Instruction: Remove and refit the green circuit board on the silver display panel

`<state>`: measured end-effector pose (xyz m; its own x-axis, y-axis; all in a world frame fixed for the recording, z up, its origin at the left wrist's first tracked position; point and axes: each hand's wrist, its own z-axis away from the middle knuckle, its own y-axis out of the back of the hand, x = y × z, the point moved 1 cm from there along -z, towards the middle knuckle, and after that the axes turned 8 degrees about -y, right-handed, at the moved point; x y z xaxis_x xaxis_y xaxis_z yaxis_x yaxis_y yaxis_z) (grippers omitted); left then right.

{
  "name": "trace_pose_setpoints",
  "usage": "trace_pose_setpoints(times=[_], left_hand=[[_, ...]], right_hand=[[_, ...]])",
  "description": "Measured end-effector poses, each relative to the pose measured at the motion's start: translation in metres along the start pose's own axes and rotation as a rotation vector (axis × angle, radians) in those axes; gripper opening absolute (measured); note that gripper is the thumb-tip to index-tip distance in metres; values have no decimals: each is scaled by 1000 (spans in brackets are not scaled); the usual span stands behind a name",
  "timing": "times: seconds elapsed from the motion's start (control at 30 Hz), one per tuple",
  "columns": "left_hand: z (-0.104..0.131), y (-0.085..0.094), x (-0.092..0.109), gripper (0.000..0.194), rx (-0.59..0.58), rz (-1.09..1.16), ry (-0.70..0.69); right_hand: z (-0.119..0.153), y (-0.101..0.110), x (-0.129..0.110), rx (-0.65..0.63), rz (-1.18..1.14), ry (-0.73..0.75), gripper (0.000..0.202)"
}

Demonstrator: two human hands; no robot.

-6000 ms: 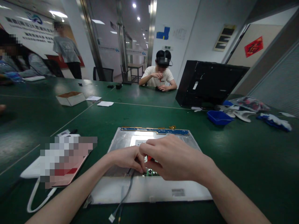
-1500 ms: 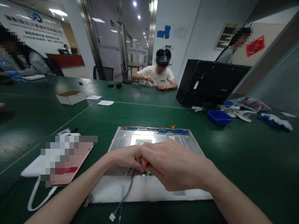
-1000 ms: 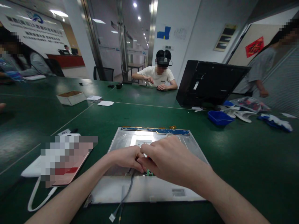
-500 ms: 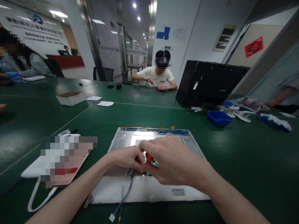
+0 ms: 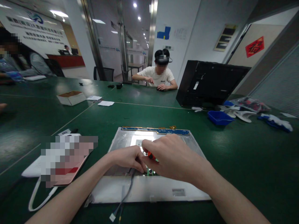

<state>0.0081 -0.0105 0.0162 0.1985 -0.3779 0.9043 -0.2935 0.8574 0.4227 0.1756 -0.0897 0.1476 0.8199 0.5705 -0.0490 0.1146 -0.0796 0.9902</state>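
Observation:
A flat display panel (image 5: 187,189) lies back side up on the green table, with a blue circuit strip (image 5: 149,130) along its far edge. My right hand (image 5: 171,154) is closed around a red and black tool (image 5: 151,155), over a small green circuit board (image 5: 151,172). Just left of it, my left hand (image 5: 129,158) rests at the board's edge, fingers pressed together; whatever lies between its fingertips is hidden. A dark cable (image 5: 130,188) runs from under my left hand over the panel's near edge to a white connector (image 5: 112,217).
A pink and white item (image 5: 81,165) with a white cable is at the left. Beyond are an open box (image 5: 72,99), papers (image 5: 106,103), a large black monitor (image 5: 210,84), a blue tray (image 5: 219,117) and gloves (image 5: 275,121). A person sits across the table.
My right hand has lifted and shifted slightly right with the red tool, which is now more tilted. More of the green board shows beneath. My left hand has barely moved.

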Motion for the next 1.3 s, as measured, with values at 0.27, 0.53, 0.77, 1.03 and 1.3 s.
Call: trace_pose_setpoints(times=[0.27, 0.53, 0.77, 1.03, 1.3], left_hand=[[0, 2, 6, 15, -12, 17, -39], [0, 3, 6, 8, -9, -44, -7], [-1, 1, 3, 14, -10, 15, -73], [-1, 0, 2, 8, 8, -7, -66], [0, 0, 1, 15, 25, 16, -5]], right_hand=[[8, 9, 5, -77, -108, 140, 12], [6, 9, 4, -51, -64, 66, 27], [5, 6, 2, -21, -41, 79, 9], [5, 8, 6, -36, -75, 97, 14], [1, 0, 6, -20, -19, 68, 11]])
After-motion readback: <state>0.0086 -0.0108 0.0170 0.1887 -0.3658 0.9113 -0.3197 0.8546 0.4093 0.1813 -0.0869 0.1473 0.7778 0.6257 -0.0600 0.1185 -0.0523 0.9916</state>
